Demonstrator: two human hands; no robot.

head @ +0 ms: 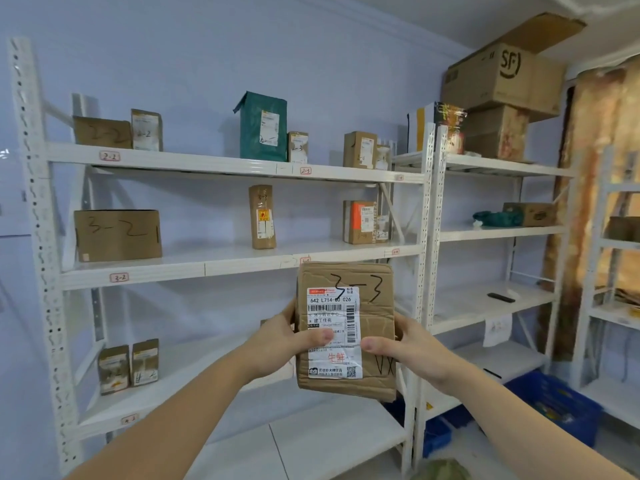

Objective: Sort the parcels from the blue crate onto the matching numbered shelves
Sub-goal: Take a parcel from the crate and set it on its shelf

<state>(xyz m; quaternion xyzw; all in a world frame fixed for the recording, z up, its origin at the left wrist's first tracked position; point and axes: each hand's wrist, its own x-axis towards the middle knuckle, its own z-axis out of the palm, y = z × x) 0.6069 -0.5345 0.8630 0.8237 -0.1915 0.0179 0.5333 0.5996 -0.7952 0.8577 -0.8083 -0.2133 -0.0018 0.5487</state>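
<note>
I hold a brown cardboard parcel (346, 330) upright in front of me, with "3-3" handwritten on it and a white shipping label. My left hand (287, 341) grips its left edge, thumb on the label. My right hand (405, 348) grips its right edge, thumb on the front. Just behind the parcel's top is the shelf (242, 261) carrying the tags 3-2 (119, 277) and 3-3 (305, 260). The blue crate (554, 403) sits on the floor at lower right.
White racks hold marked parcels: a large box marked 3-2 (117, 235), a tall thin parcel (262, 216), a green bag (263, 126) on the 2-row shelf, two small boxes (128, 365) lower left. A second rack (491, 233) stands right, with stacked cartons (502, 77) on top.
</note>
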